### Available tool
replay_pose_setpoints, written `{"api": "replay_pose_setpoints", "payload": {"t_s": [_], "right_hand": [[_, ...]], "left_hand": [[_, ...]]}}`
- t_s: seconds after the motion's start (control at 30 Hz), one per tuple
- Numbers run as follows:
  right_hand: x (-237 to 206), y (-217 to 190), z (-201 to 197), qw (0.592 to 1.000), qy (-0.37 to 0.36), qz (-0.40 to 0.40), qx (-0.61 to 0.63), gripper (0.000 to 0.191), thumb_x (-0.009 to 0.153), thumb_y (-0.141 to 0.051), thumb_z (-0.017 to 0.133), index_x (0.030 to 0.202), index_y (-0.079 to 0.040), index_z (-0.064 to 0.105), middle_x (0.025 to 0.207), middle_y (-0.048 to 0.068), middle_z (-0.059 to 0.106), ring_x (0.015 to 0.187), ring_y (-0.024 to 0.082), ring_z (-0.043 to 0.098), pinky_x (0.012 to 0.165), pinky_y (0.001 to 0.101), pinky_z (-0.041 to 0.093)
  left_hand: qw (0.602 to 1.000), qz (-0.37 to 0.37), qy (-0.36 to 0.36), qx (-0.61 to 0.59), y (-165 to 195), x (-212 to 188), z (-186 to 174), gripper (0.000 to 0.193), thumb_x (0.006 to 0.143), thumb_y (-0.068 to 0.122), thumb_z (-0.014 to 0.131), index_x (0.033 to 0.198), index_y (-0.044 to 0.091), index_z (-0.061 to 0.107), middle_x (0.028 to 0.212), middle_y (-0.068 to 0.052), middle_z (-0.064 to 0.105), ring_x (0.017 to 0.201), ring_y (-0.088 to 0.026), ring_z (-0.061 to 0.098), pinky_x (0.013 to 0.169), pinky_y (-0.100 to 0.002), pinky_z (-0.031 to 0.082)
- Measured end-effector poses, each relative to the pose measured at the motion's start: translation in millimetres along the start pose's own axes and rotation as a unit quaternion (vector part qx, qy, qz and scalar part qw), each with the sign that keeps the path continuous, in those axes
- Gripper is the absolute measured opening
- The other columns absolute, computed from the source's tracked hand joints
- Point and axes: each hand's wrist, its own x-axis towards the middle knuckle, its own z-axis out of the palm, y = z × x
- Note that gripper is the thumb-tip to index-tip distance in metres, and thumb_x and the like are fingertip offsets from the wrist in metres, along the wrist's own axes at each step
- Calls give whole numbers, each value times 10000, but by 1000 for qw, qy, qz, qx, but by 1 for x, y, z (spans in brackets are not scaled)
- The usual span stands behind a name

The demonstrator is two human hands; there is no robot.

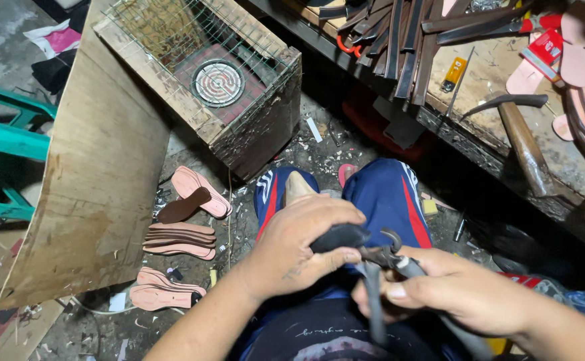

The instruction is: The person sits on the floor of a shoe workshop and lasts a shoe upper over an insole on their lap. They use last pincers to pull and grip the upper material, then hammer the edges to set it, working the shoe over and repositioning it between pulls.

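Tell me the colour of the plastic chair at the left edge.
Teal green; the plastic chair shows in the head view.

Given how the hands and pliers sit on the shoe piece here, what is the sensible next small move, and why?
Probably a short pull with the pliers: the right hand grips their handles, their tip meets the dark upper, and the left hand clamps it over the knee.

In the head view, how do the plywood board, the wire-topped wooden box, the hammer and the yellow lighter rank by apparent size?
1. plywood board
2. wooden box
3. hammer
4. yellow lighter

All lie at differing distances from the camera, so true sizes stay unsure.
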Motion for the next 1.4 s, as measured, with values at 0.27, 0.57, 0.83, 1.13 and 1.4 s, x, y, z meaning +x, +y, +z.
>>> {"api": "replay_pose_setpoints", "payload": {"t_s": [0.27, 0.57, 0.83, 1.13, 1.4], "right_hand": [[53, 39, 14, 917, 281, -130, -253, 197, 997, -195, 611, 1104, -34, 575, 786, 79, 601, 650, 202, 591, 587, 376, 521], [83, -10, -36, 973, 182, -11, -139, 307, 944, -233, 625, 1136, -1, 683, 817, 110, 686, 675, 245, 659, 587, 386, 522], [49, -38, 4, 824, 292, -44, -483, 478, 902, -332, 691, 1343, -167, 608, 1004, 111, 760, 938, 299, 741, 821, 396, 577], [39, -68, 28, 664, 355, -42, -657, 595, 851, -270, 716, 1380, -68, 536, 1049, 196, 720, 944, 400, 677, 827, 483, 530], [20, -82, 29, 578, 321, 1, -751, 570, 759, -89, 662, 1311, -5, 544, 896, 196, 713, 875, 383, 694, 836, 505, 525]], "left_hand": [[994, -47, 84, -43, -3, 11, 1, 391, 915, 233, 773, 1241, 63, 639, 1255, -113, 700, 1174, -293, 701, 1055, -375, 528], [993, -34, 111, 16, -10, 31, -7, 410, 952, 61, 635, 1355, 58, 557, 1326, -161, 661, 1257, -332, 666, 1080, -394, 512], [982, -27, 147, 112, -1, 33, -3, 446, 877, 61, 696, 1306, 71, 574, 1291, -159, 689, 1157, -345, 707, 973, -392, 576], [975, 28, 149, 163, 3, 38, 14, 468, 867, 63, 715, 1306, 35, 555, 1294, -169, 664, 1174, -367, 686, 1028, -449, 559], [974, 27, 137, 179, 8, 39, 16, 477, 852, 82, 722, 1301, 40, 568, 1288, -156, 662, 1168, -359, 682, 1033, -479, 544]]}}
